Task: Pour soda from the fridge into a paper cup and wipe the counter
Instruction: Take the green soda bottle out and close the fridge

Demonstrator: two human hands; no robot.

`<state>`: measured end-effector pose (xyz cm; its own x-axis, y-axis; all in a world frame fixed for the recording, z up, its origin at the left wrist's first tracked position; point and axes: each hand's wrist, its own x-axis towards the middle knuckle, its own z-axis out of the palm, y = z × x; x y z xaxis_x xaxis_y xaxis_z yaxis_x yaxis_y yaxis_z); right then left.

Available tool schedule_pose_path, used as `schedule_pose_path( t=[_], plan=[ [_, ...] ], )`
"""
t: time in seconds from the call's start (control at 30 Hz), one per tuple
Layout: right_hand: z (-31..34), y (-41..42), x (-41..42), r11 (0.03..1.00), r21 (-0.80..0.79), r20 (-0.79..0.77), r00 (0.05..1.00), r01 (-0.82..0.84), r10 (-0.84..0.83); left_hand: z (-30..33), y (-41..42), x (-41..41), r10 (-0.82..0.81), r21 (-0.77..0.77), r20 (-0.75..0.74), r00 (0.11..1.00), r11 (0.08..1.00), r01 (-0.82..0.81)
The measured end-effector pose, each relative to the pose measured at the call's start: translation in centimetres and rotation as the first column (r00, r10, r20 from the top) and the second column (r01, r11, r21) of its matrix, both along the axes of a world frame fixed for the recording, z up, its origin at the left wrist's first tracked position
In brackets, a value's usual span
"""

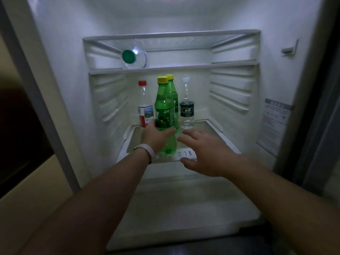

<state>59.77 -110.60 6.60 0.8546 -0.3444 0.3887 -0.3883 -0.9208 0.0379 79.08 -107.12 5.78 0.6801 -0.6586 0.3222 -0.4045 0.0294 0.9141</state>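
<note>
The open fridge (230,85) fills the view, its glass shelf (211,134) near centre. The left hand (156,137) is wrapped round the lower body of the green soda bottle (164,107), upright at the shelf's front. At the bottle's three o'clock the right hand (204,151) hovers with fingers spread, holding nothing. A second green bottle (173,91) stands just behind; at nine o'clock a red-capped bottle (144,103), at three a clear water bottle (186,109).

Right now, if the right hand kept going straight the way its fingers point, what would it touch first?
Probably the clear water bottle with the dark label: the open right hand has its fingertips just below its base. The green soda bottle in the left hand sits slightly left of that line. Depth is uncertain.
</note>
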Motion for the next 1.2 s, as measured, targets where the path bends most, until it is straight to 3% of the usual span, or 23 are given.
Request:
schedule_pose_path(
  t=[0.43, 0.87, 1.2],
  plan=[
    [0.3, 2.9, -3.2, 0.997, -0.011, 0.043, 0.996, -0.079, 0.079, 1.3, 6.8, -4.3, -0.012, -0.065, 0.011, 1.000, 0.998, 0.013],
    [1.2, 8.9, -8.8, 1.000, 0.009, 0.048, 0.999, -0.007, 0.007, 1.9, 15.5, -8.1, -0.066, -0.090, 0.057, 0.996, 0.993, 0.071],
    [0.4, 17.9, -13.4, 0.997, 0.044, 0.027, 0.997, 0.069, -0.070, -0.3, 22.6, -12.8, -0.216, -0.147, -0.132, 0.968, 0.969, 0.196]
  ],
)
